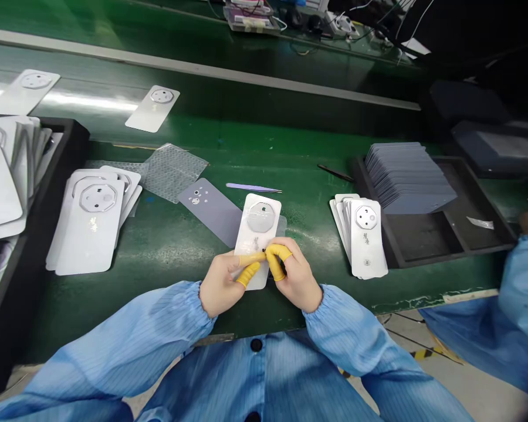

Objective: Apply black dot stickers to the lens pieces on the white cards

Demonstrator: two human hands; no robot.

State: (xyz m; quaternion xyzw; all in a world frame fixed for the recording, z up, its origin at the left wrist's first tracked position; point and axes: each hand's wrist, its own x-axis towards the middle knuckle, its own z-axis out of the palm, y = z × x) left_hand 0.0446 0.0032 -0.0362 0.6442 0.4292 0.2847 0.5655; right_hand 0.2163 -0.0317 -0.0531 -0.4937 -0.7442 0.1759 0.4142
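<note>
A white phone back panel (250, 237) with a round camera area lies in front of me, partly over a grey perforated sheet (213, 211). Yellow finger covers sit on both hands. My left hand (226, 281) rests at the panel's left side, its forefinger reaching across and its thumb bent close. From the right, my right hand (294, 272) curls thumb and forefinger into a pinch over the panel. A tiny dark piece (264, 251) shows where the fingertips meet; its kind is too small to tell. Purple tweezers (253, 187) lie just beyond the panel.
Stacked white panels (90, 234) lie left, beside a black tray (77, 132). Bubble wrap (171, 170) is behind. Right are more panels (367, 240) and a divided tray (426, 237) holding grey sheets (409, 176). Another person's sleeve (525, 281) enters at right.
</note>
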